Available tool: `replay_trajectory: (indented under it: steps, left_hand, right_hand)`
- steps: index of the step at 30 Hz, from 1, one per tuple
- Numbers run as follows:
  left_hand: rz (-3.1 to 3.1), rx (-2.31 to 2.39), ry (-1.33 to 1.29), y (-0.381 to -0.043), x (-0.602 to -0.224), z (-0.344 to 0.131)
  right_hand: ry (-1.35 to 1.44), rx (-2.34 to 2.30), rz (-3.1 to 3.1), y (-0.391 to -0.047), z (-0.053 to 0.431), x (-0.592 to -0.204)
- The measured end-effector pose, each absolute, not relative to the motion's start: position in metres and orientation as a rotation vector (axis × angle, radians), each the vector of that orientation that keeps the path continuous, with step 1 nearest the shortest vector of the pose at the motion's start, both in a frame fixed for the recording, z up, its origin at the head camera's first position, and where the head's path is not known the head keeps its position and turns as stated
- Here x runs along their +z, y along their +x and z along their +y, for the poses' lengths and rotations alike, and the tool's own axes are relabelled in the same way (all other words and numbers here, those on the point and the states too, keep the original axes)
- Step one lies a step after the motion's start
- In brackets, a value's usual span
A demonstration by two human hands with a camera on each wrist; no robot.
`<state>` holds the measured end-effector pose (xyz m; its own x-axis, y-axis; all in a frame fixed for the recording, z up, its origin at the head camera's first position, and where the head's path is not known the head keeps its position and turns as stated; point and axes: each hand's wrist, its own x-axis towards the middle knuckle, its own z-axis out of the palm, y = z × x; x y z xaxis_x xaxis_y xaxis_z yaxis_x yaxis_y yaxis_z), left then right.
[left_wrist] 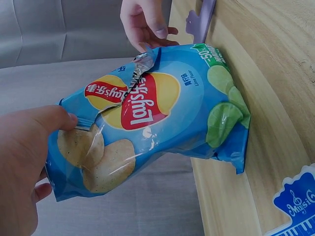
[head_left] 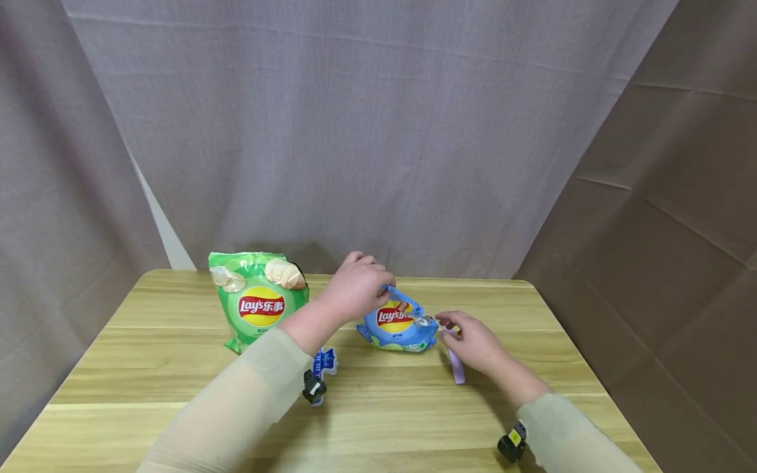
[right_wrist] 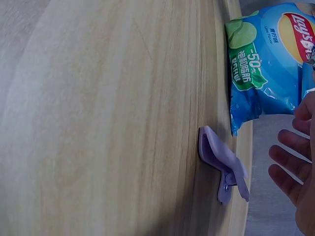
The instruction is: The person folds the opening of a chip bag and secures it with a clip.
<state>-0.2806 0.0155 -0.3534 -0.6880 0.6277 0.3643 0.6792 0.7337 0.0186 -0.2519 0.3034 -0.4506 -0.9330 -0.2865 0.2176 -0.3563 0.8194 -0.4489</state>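
Mid-frame, the left hand (head_left: 359, 287) pinches one lime Lay's bag (head_left: 393, 334); the right hand (head_left: 473, 339), relaxed, empty, hovers by one purple clip (head_left: 457, 369).

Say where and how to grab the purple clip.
Purple clip: probably by its handles, at the far end, coming from the right and above. They splay past the hinge, and the right hand is beside that end.

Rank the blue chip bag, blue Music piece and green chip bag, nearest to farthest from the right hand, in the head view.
1. Blue chip bag: just left of the right hand.
2. Blue Music piece: farther left, lower in view.
3. Green chip bag: farthest left.
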Motion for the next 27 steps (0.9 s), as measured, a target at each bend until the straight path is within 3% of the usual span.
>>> replay_trajectory:
  steps: [27]
  left_hand:
    - [-2.598, -0.217, -1.016, -0.282, -0.353, 0.016]
  right_hand:
    - [0.276, 0.538, -2.932, -0.257, 0.326, -0.454]
